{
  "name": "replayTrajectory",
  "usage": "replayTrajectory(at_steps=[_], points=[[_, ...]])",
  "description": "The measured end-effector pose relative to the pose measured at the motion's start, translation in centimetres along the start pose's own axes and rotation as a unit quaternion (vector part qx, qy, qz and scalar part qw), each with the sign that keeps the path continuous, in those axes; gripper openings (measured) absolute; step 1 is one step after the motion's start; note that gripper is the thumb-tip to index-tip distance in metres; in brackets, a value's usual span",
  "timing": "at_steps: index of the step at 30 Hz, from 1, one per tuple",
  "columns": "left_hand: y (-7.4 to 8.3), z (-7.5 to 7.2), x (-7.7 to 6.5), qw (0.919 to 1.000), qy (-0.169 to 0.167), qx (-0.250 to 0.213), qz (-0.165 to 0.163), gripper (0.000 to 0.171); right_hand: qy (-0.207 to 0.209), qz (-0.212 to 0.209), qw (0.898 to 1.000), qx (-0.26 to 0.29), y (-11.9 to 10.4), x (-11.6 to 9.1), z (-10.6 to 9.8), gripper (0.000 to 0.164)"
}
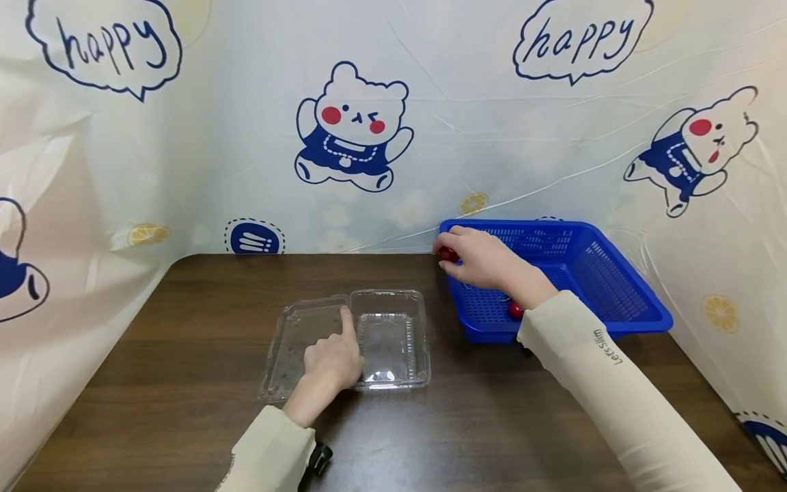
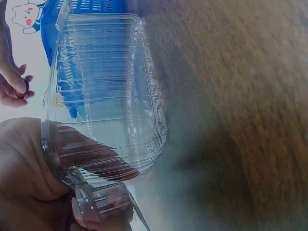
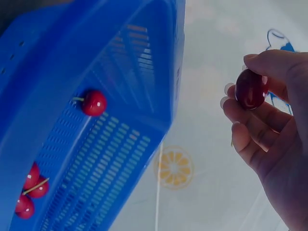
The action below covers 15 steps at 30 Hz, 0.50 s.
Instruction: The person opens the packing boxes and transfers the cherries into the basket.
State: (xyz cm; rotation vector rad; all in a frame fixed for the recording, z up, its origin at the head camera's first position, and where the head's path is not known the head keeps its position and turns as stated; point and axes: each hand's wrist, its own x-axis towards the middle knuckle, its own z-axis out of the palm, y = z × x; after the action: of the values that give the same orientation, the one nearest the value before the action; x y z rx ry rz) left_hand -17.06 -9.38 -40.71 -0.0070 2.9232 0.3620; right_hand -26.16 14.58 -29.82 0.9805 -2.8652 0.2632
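My right hand (image 1: 482, 256) pinches a dark red cherry (image 3: 251, 89) between thumb and fingers. It is above the left rim of a blue plastic basket (image 1: 621, 280). Further cherries (image 3: 94, 102) lie inside that basket, partly hidden by the arm in the head view. A clear plastic clamshell box (image 1: 424, 342) stands on the table, its lid (image 1: 285, 355) folded out to the left. At the hinge, my left hand (image 1: 335, 359) holds the box with thumb and curled fingers, while the index finger stretches forward along the hinge. In the left wrist view the thumb shows through the box wall.
The dark wooden table (image 1: 166, 383) backs onto a printed cloth (image 1: 258, 137) that also hangs at both sides. The basket stands at the table's back right, close to the cloth. Bare table lies between box and basket.
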Motion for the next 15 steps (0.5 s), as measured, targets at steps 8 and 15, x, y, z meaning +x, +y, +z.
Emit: replayTrajectory(at_steps=[8,15], points=[[-0.1,-0.4,0.0,1.0,-0.006,0.002,0.002,0.085,0.005,0.027,1.0,-0.001,1.5,-0.6,-0.7,0.025],[-0.1,-0.4,0.2,0.9999,-0.012,0.004,0.001,0.086,0.0,0.055,0.998,0.0,3.3,-1.4,-1.1,0.023]])
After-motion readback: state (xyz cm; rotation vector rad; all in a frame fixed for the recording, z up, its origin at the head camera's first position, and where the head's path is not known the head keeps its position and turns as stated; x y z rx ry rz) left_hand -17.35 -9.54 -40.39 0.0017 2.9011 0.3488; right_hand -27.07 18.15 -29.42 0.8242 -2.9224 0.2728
